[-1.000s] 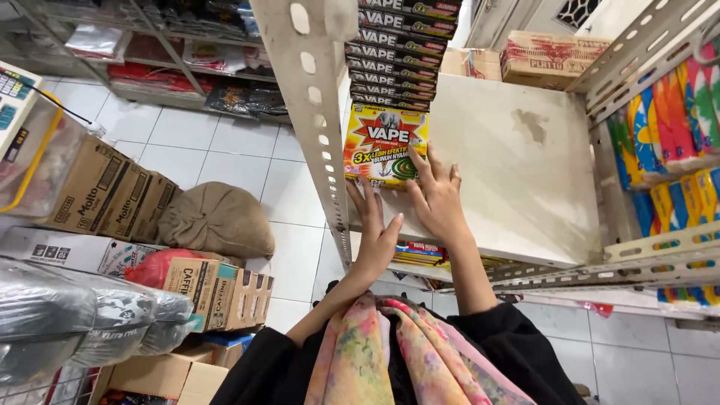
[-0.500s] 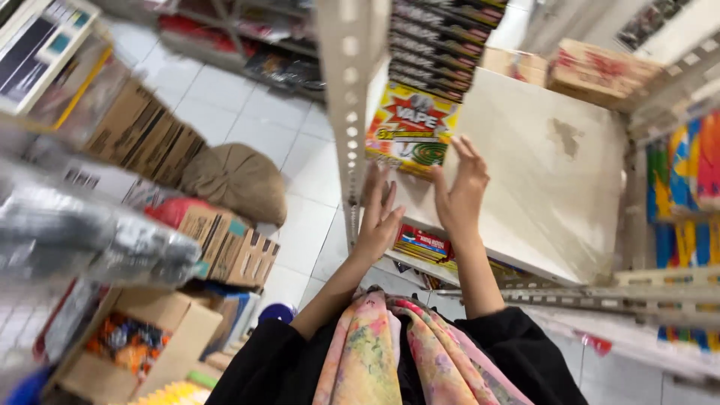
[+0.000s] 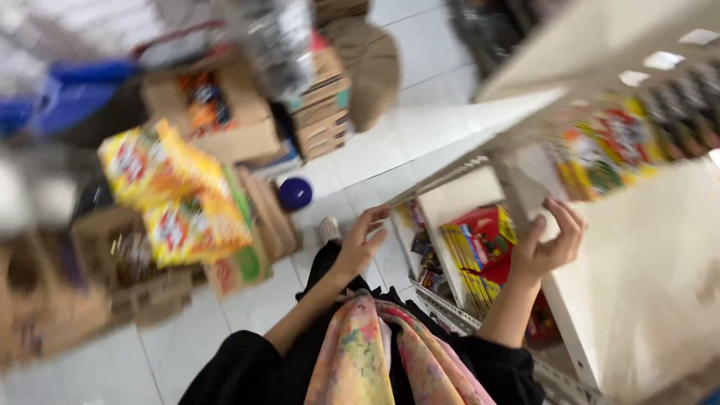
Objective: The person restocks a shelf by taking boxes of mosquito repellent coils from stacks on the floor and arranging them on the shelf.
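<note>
Both hands are empty, fingers spread: right hand (image 3: 551, 244) by the white metal shelf (image 3: 660, 277), left hand (image 3: 364, 241) above the blurred cardboard boxes (image 3: 187, 217), best steadied first

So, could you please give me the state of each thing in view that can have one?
left hand: open, empty, held over the floor
right hand: open, fingers curled, holding nothing
yellow box: upright on the white shelf, blurred
cardboard carton: open, packets inside
</note>
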